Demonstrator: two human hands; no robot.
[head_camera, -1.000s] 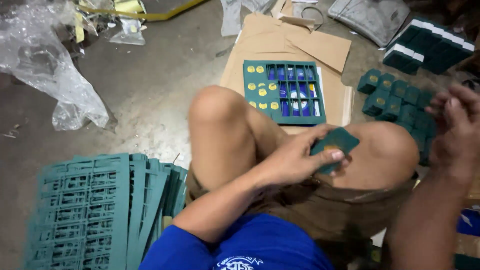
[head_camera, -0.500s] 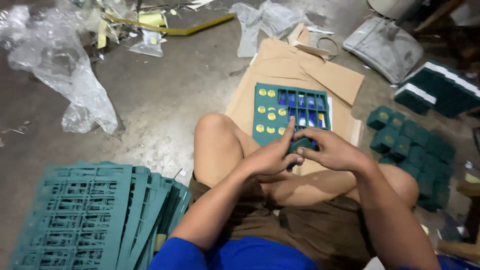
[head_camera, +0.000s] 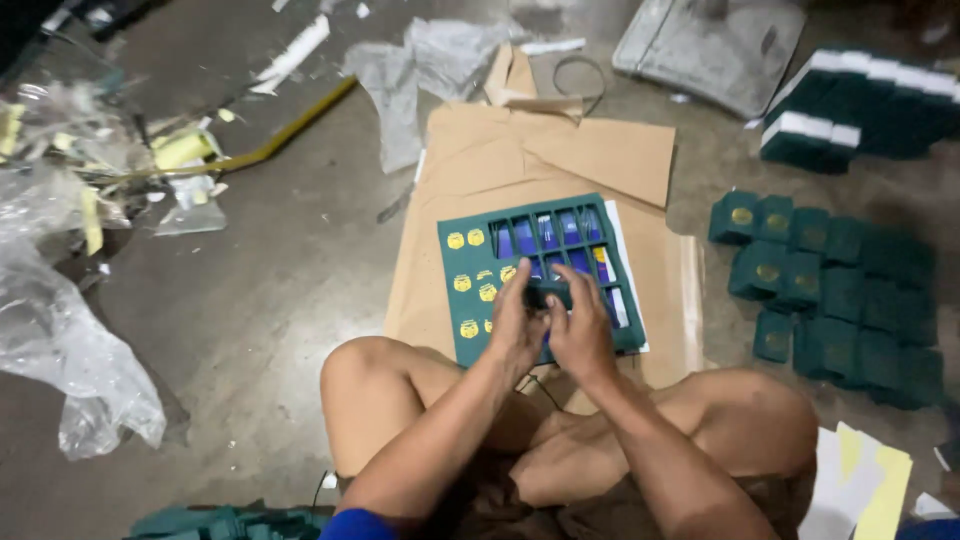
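Both hands meet over the green grid tray (head_camera: 480, 262): the left hand (head_camera: 515, 325) and right hand (head_camera: 583, 330) each have their grip clamped on a small dark green box (head_camera: 547, 294). The tray lies on brown cardboard (head_camera: 560, 160) on the floor. Stacked green boxes (head_camera: 830, 285) sit well to the right.

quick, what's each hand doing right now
Left hand: closed on the small green box over the green tray.
Right hand: closed on the same box.
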